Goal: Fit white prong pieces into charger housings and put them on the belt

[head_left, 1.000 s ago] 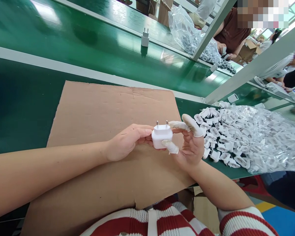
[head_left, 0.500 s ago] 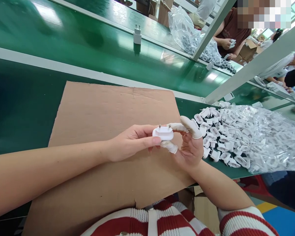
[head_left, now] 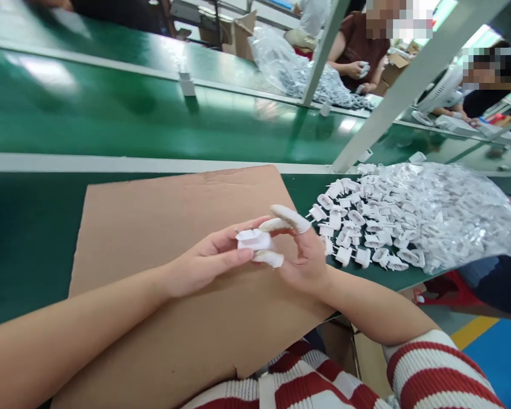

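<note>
Both of my hands hold one small white two-pin charger plug (head_left: 252, 240) above a brown cardboard sheet (head_left: 162, 216). My left hand (head_left: 204, 260) is closed on its left side, thumb under and fingers over it. My right hand (head_left: 300, 255), with white finger cots on thumb and two fingers, pinches its right side. The plug is tipped so that its pins point left and up.
A heap of several white plug parts (head_left: 357, 227) spills from a clear plastic bag (head_left: 451, 210) on the green bench to the right. One charger (head_left: 186, 85) rides the green conveyor belt behind. A metal frame post (head_left: 392, 96) slants across. Other people work at the far side.
My hands have tipped the plug over, so its pins now point left rather than up. The charger on the belt has travelled left. My head has turned, shifting the view.
</note>
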A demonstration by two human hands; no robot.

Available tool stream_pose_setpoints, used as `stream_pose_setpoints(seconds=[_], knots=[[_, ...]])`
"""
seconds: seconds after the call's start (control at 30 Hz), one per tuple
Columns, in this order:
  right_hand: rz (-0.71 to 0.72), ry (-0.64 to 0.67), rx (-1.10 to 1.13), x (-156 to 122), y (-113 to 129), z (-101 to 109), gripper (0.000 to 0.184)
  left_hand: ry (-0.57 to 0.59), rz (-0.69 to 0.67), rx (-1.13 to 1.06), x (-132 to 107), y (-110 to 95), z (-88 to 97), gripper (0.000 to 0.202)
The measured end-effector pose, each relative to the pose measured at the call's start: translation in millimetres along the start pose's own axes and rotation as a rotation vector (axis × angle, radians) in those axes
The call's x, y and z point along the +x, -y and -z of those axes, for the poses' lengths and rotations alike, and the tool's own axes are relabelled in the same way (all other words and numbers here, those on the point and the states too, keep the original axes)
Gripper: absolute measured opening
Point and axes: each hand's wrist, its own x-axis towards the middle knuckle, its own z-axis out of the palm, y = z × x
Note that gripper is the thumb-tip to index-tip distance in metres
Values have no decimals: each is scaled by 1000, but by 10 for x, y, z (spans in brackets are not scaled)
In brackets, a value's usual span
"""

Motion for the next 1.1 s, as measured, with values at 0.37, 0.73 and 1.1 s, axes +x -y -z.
stream_pose_setpoints(seconds=[0.37,0.73,1.1], knots=[[-467,306,-1057,533,-68,557,55,-514,93,779,456,-317,498,64],[-593,495,-1023,681,-152,757,30,-1080,142,1153,1217,-666,1775,39],[-474,77,-498,590,-169,681,26,-965,-117,1499,1051,-395,1105,82]])
